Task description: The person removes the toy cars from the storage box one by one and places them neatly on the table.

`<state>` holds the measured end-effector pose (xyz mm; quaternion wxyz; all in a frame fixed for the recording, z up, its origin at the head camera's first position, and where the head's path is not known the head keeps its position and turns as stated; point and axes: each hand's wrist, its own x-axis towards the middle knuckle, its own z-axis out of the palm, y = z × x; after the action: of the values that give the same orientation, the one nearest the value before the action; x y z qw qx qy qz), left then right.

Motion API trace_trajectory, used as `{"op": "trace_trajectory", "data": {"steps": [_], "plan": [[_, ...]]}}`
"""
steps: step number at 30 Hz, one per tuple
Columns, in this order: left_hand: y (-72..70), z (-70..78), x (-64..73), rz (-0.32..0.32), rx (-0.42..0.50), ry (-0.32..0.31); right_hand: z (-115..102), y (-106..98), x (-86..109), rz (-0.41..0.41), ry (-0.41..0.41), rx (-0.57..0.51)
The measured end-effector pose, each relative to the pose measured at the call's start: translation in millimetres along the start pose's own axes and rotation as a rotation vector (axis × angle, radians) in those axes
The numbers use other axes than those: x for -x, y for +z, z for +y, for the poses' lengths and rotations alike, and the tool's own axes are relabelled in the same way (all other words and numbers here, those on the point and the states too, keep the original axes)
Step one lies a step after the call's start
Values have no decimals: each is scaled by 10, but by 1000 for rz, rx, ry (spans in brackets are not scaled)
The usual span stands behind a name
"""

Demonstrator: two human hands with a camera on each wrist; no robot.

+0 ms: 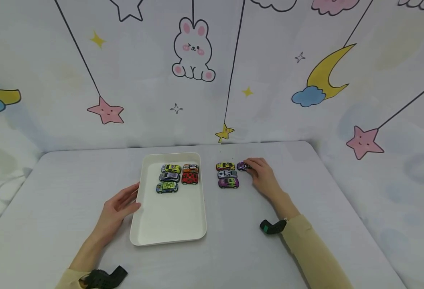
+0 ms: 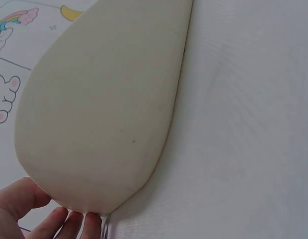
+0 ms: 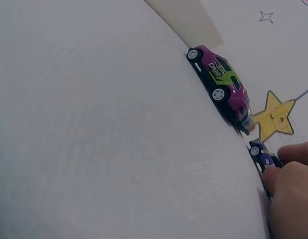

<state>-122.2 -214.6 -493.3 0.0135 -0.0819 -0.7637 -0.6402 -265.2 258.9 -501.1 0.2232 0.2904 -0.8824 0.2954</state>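
A white tray (image 1: 172, 218) holds several small toy cars near its far end, among them a red car (image 1: 190, 178) and a green-yellow car (image 1: 167, 187). My left hand (image 1: 116, 212) rests against the tray's left side, fingers and thumb spread and fairly straight; the left wrist view shows the fingertips (image 2: 92, 224) right at its edge. Right of the tray, my right hand (image 1: 264, 176) pinches a small purple toy car (image 1: 241, 165) between thumb and fingers, close over the table. Partly hidden by those fingers, the car shows its front end in the right wrist view.
Between tray and right hand stand a yellow-red car (image 1: 225, 166), a white car (image 1: 227, 174) and a purple-green car (image 1: 228, 183) in a column. The white table (image 1: 240, 249) ends at a patterned backdrop (image 1: 143, 72). Black wrist bands (image 1: 272, 227) sit on both forearms.
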Motion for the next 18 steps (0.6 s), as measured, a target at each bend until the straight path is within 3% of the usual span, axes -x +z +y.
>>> {"op": "trace_trajectory", "data": {"steps": [18], "plan": [[9,12,-9,2,-10,-7,-1,-28,49,-29,54,-40]]}}
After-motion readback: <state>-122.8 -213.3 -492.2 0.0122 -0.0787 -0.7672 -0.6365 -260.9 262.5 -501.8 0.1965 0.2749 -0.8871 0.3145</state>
